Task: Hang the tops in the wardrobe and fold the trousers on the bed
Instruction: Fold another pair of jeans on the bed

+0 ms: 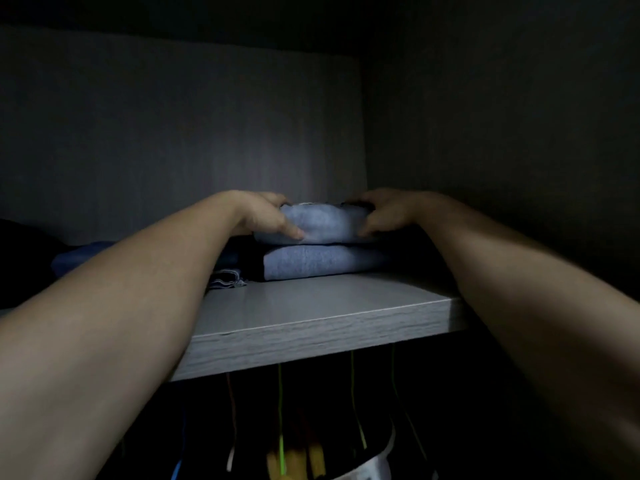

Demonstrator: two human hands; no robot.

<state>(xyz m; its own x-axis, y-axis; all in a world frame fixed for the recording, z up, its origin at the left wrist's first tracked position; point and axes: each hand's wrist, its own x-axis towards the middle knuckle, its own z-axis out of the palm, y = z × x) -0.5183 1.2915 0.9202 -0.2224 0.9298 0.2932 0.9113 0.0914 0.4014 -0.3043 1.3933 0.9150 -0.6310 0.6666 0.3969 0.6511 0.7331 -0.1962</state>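
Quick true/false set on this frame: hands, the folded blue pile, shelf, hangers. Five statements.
1. The left hand and right hand both grip the top folded garment. True.
2. The top folded garment lies directly on the shelf. False: it sits on a lower folded garment.
3. Below the shelf, hangers show. True.
4. The shelf holds only the two-piece pile. False: a darker blue garment lies to its left.
5. The right hand holds a hanger. False: it grips the top folded garment.
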